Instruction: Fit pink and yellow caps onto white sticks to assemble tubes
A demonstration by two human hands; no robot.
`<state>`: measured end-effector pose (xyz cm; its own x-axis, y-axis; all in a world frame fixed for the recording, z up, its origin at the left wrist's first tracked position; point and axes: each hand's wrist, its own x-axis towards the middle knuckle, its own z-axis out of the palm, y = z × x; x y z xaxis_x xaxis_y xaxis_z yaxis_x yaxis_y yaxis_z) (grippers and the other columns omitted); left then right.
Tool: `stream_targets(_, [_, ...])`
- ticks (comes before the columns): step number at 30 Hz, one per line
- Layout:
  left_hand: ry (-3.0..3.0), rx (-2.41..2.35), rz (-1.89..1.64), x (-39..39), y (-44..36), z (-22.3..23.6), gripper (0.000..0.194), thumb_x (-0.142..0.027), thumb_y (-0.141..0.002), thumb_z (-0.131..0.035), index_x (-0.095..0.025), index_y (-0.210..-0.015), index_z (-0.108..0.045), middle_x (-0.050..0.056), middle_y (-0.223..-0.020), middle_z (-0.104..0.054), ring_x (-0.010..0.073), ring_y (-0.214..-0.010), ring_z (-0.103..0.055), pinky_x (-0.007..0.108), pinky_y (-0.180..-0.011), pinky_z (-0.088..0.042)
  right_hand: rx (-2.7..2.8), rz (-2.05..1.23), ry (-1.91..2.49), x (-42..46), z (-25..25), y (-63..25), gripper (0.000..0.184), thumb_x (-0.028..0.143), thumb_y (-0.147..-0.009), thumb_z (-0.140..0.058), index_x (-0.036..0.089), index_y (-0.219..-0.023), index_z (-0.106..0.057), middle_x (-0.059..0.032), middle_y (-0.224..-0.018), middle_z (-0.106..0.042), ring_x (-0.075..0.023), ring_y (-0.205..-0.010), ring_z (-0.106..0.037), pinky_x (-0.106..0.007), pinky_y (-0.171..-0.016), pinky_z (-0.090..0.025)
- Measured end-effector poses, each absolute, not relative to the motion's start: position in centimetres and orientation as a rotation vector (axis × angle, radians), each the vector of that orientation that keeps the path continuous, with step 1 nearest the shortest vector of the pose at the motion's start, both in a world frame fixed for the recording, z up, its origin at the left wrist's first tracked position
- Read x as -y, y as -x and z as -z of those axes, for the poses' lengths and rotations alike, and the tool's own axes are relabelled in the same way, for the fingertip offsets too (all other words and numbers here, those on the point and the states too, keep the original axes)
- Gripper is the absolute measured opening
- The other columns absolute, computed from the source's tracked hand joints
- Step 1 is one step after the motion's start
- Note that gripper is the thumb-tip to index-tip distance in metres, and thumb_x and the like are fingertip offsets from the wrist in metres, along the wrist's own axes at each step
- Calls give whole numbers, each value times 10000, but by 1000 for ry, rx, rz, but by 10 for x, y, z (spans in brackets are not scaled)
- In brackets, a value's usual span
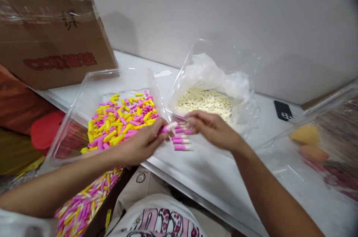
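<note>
Behind the white surface rises a plain pale wall; near it stand two clear plastic tubs, the left tub with short pink and yellow hollow tubes, the right tub with slim cream pellets beside white plastic film. They probably stand side by side to keep both in easy reach. The left hand has its grip closed on a pink tube with a white tip, pinched between thumb and fingers; the tip juts past the fingertips toward the right hand, seemingly so that end stays accessible. The right hand's fingers are drawn in, but I cannot tell whether its grip has hold of anything. Between the hands, a row of pink-and-white sticks lies on the surface, the nearest with white ends rightward, perhaps aligned for easy pickup.
</note>
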<state>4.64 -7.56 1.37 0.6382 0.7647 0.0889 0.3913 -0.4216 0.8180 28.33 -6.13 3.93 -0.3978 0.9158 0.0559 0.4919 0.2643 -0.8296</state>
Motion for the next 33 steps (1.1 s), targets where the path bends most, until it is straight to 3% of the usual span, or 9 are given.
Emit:
stream_targets(5, [-2024, -1458, -567, -6, -7, 8, 158, -352, -820, -439, -195, -799, -445, -30, -613, -447, 135, -547, -437, 250, -520, -326, 2007, -478, 2033, -14, -17, -352, 307, 355, -903, -389, 143, -916, -610, -73, -875, -671, -141, -704, -627, -234, -616, -456])
stream_targets(7, [-2119, -1597, -464, -36, 0, 29, 172, -349, -774, -481, -188, -821, -517, -14, -603, -497, 166, -579, -486, 257, -543, -315, 2127, -325, 2202, -32, -5, -364, 287, 302, -895, -398, 133, -990, -609, -87, -917, -677, -152, -750, -629, -233, -635, -439])
stream_targets(13, [-2299, -1526, -340, -67, -7, 64, 177, -342, -758, -513, -193, -785, -604, 46, -764, -629, 218, -747, -573, 258, -600, -322, 2368, -222, 2254, -52, 26, -343, 253, 234, -804, -549, 165, -1036, -623, -113, -1045, -635, -206, -927, -592, -251, -709, -408])
stream_targets(17, [-2293, -1593, -382, -60, -5, 63, 196, -345, -803, -481, -177, -719, -540, 58, -722, -596, 214, -712, -559, 268, -588, -330, 2452, -99, 2224, -50, 35, -332, 217, 188, -837, -495, 118, -1008, -608, -187, -1114, -566, -247, -1011, -550, -274, -726, -399])
stream_targets(20, [-2111, -1612, -587, -57, 2, 51, 203, -369, -845, -462, -177, -787, -493, 49, -781, -588, 179, -702, -558, 256, -587, -378, 2444, -39, 2196, -44, 32, -335, 249, 169, -875, -409, 75, -1044, -567, -220, -1075, -568, -276, -1003, -546, -299, -708, -396])
stream_targets(23, [-1609, -1490, -842, -51, 5, 33, 234, -405, -850, -493, -174, -840, -452, 36, -771, -600, 122, -575, -546, 234, -517, -408, 2409, -40, 2178, -34, 22, -338, 276, 193, -901, -363, 61, -1093, -513, -182, -944, -615, -248, -859, -584, -303, -665, -396])
stream_targets(26, [-1402, -1312, -925, -35, 3, 17, 285, -420, -802, -573, -148, -785, -489, 23, -670, -584, 83, -475, -468, 220, -460, -371, 2312, -133, 1929, -14, 6, -328, 224, 254, -913, -385, 136, -1035, -531, -95, -903, -625, -195, -810, -574, -278, -677, -397])
stream_targets(29, [-1455, -1145, -820, -7, -4, 7, 270, -390, -758, -631, -128, -763, -565, 7, -631, -556, 88, -528, -469, 231, -516, -389, 2145, -404, 1529, 18, -10, -303, 191, 314, -913, -421, 184, -931, -561, -25, -812, -608, -144, -729, -557, -249, -659, -401])
stream_targets(33, [-1485, -1011, -568, 32, -20, -6, 318, -448, -786, -585, -133, -744, -605, -7, -557, -508, 95, -515, -451, 230, -504, -357, 2062, -685, 1220, 59, -23, -267, 177, 338, -910, -457, 204, -955, -564, 11, -747, -582, -104, -641, -528, -220, -601, -402])
